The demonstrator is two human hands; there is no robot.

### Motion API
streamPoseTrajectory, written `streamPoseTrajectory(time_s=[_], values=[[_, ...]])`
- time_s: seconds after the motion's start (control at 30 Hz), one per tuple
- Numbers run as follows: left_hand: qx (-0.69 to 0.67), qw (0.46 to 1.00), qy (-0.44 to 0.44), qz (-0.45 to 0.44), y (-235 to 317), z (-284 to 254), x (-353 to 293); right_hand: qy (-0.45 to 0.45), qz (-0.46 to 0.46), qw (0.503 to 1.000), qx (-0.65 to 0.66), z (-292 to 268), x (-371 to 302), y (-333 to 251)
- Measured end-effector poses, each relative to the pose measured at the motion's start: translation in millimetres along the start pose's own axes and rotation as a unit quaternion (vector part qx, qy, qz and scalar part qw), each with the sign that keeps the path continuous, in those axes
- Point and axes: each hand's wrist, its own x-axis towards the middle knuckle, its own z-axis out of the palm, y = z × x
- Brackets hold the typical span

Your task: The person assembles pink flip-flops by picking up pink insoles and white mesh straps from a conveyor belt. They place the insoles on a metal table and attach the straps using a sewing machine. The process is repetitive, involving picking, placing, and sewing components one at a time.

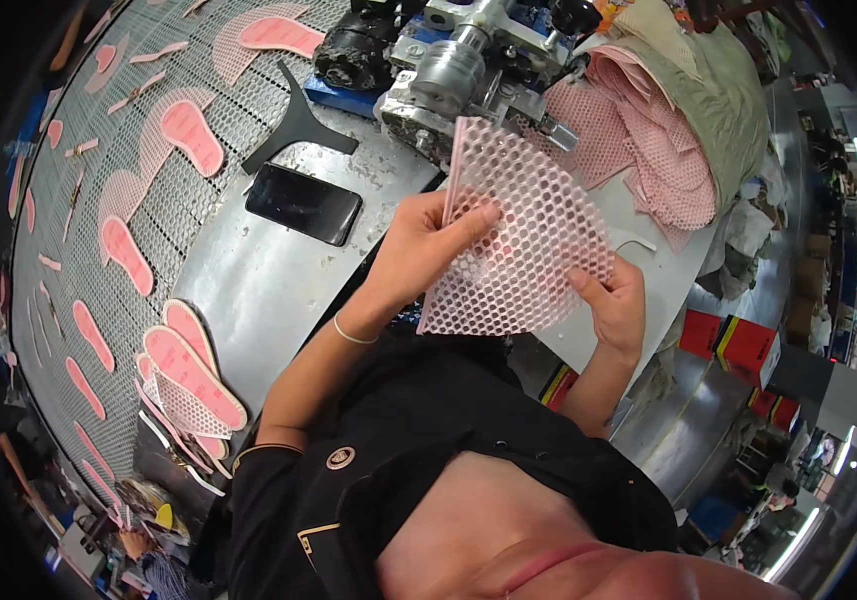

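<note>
A pale pink mesh piece (524,245), fan-shaped with a straight bound edge on its left, is held up between my hands. My left hand (429,240) pinches it near that straight edge, thumb lying on the front. On the other side, my right hand (611,305) grips the curved edge between thumb and fingers. The fingers behind the mesh are partly hidden. Just beyond the mesh's top corner stands a metal sewing-type machine (454,75) with a round steel cylinder.
Left of me, a wire mesh conveyor (139,340) carries several pink insoles and strips. A black phone (304,204) lies on the metal table, with stacked insoles (194,375) nearer me. More pink mesh pieces (664,160) pile at the right. Another person's hand (136,543) shows at lower left.
</note>
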Motion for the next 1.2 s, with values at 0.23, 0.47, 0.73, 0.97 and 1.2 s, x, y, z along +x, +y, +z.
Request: streamPoseTrajectory(time_s=[0.23, 0.47, 0.73, 0.97, 1.2], values=[[-0.141, 0.989, -0.021, -0.026, -2.2, -6.1, 8.0, 0.017, -0.006, 1.0, 0.006, 9.6, -1.4, -7.3], [-0.111, 0.986, 0.104, 0.074, 9.4, -45.1, -8.3, -0.039, 0.004, 0.999, -0.016, 58.2, 48.4, -15.5], [-0.037, 0.961, 0.242, 0.13, -16.7, -64.2, -62.3, -0.029, -0.044, 0.992, -0.117, 101.9, 82.7, -18.2], [-0.099, 0.994, 0.02, 0.052, -47.3, -13.3, -56.2, 0.094, -0.087, 0.982, -0.14, 84.8, 66.6, -27.4], [-0.198, 0.974, 0.085, 0.073, -43.8, -9.6, -41.7, 0.1, -0.192, 0.975, -0.044, 107.9, 61.1, -31.9]])
